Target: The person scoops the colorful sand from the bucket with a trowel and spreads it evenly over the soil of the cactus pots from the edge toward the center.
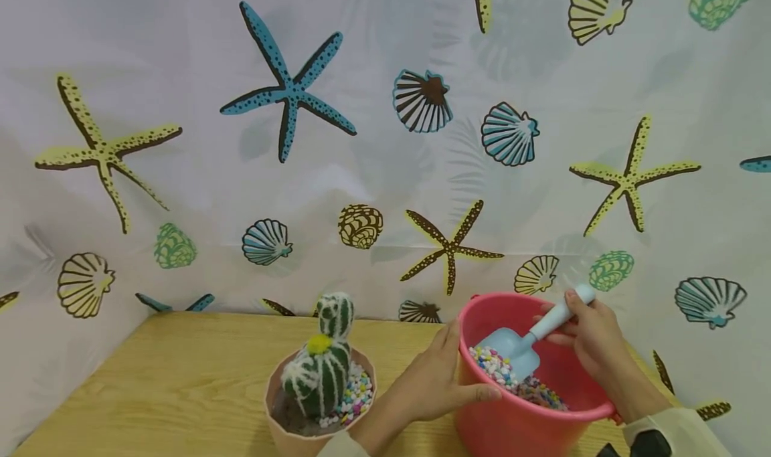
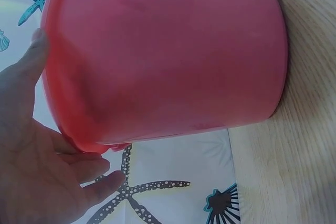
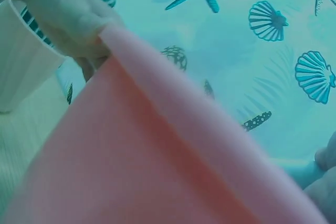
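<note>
My right hand (image 1: 593,340) grips the handle of a light blue toy shovel (image 1: 523,360), its blade tilted down inside a pink bucket (image 1: 512,430). Small multicoloured pebbles (image 1: 495,365) lie at the blade, with more pebbles (image 1: 542,395) lower in the bucket. With fingers spread, my left hand (image 1: 430,383) rests against the bucket's left rim, thumb along the near edge; in the left wrist view its fingertips (image 2: 105,184) are beside the rim. Left of that hand, a pale pink pot (image 1: 289,443) holds a knitted-looking cactus (image 1: 319,383) and colourful pebbles on its right side.
A wooden table (image 1: 150,383) carries the pot and the bucket. Behind it hangs a white cloth (image 1: 373,176) printed with starfish and shells. My left forearm passes close to the pot's right side.
</note>
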A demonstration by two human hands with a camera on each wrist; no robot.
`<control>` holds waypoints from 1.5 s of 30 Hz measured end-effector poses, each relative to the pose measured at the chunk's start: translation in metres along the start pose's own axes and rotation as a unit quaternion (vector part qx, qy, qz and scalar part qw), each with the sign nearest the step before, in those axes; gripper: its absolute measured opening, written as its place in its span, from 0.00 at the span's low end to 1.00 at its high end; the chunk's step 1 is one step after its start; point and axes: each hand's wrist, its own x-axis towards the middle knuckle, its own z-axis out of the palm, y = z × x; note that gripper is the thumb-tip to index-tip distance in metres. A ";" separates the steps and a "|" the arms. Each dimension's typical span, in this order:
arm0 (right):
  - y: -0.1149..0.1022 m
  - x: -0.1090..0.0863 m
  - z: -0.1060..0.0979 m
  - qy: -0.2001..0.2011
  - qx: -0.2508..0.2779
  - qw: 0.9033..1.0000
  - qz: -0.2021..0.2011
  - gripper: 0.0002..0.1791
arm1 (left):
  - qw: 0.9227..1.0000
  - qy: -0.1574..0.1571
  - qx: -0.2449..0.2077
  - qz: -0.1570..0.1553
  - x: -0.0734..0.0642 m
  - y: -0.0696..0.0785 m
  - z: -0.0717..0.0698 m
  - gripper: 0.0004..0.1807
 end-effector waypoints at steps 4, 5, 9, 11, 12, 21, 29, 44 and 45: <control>0.000 0.001 0.000 0.016 0.017 1.000 0.009 0.18 | 1.000 -0.003 -0.004 -0.002 0.000 -0.001 0.000 0.61; 0.000 0.001 -0.001 0.019 0.021 1.000 0.011 0.18 | 1.000 -0.004 -0.005 -0.003 0.000 -0.001 0.000 0.61; -0.001 0.002 -0.002 0.018 0.044 0.999 0.016 0.15 | 1.000 -0.008 -0.011 -0.005 0.000 0.000 -0.001 0.61; -0.001 0.002 -0.003 0.011 0.061 0.998 0.020 0.14 | 1.000 -0.008 -0.013 -0.007 -0.001 0.000 -0.001 0.61; -0.001 0.002 -0.003 0.007 0.068 0.997 0.023 0.13 | 1.000 -0.009 -0.013 -0.009 -0.001 0.000 -0.001 0.61; -0.001 0.002 -0.007 0.013 0.113 0.993 0.044 0.14 | 1.000 -0.007 -0.010 -0.014 -0.002 0.001 0.000 0.61; -0.004 0.004 -0.012 0.060 0.176 0.979 0.082 0.25 | 1.000 -0.011 -0.013 -0.022 -0.003 0.001 -0.001 0.61; -0.005 0.005 -0.014 0.042 0.256 0.958 0.120 0.39 | 0.999 -0.004 -0.019 -0.027 -0.005 0.000 0.001 0.61; -0.006 0.006 -0.015 0.041 0.264 0.956 0.123 0.40 | 0.999 -0.003 -0.018 -0.027 -0.004 0.000 0.001 0.61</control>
